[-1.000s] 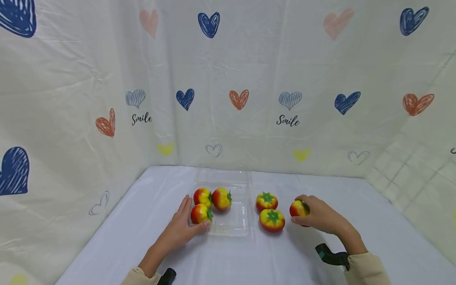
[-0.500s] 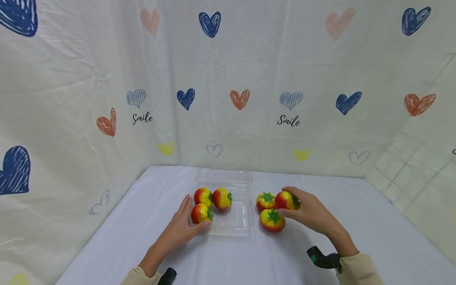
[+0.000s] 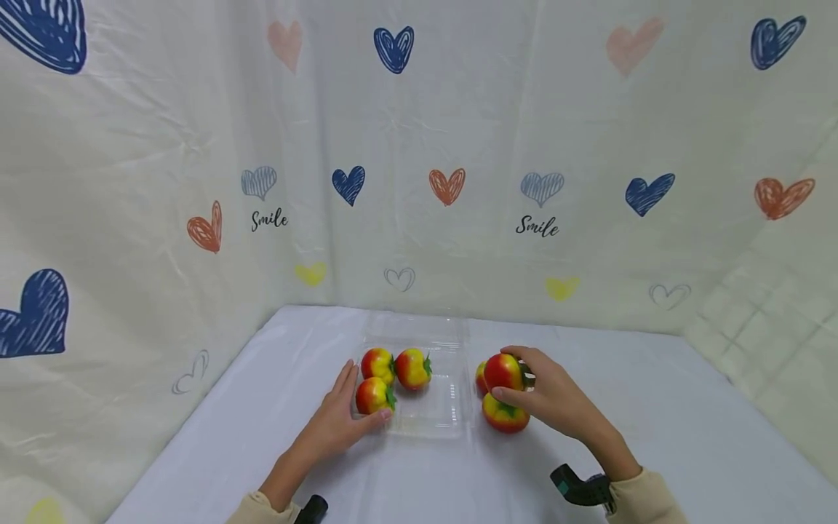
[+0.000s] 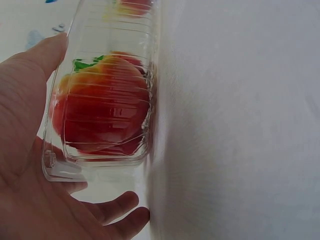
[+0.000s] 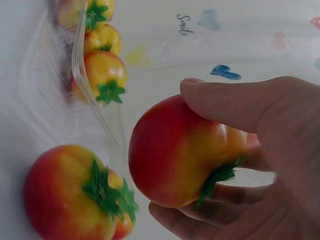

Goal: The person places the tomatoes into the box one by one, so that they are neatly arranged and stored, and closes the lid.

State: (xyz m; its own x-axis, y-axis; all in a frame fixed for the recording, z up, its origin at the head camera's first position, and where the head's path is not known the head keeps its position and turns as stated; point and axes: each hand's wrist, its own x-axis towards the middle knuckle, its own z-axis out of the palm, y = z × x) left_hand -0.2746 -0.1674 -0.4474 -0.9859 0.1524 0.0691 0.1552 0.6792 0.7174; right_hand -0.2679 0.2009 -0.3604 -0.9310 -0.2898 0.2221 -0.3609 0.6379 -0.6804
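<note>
My right hand grips a red-and-yellow persimmon with a green leafy top, thumb on one side and fingers on the other. It is held above two more persimmons: the front one shows mostly, the one behind is partly covered. My left hand rests at the near left corner of a clear plastic box, thumb along the front and straight fingers along the left side. Inside the box sit three persimmons, grouped at its left; one shows through the wall in the left wrist view.
The box's clear lid lies open toward the back. A white cloth covers the table. Behind and beside it hangs a pale curtain printed with hearts. A black wrist camera mount sits at the right sleeve.
My right hand has carried its persimmon leftward, from the right of the two loose ones to above them. The left hand keeps its place on the box. The head view has shifted slightly.
</note>
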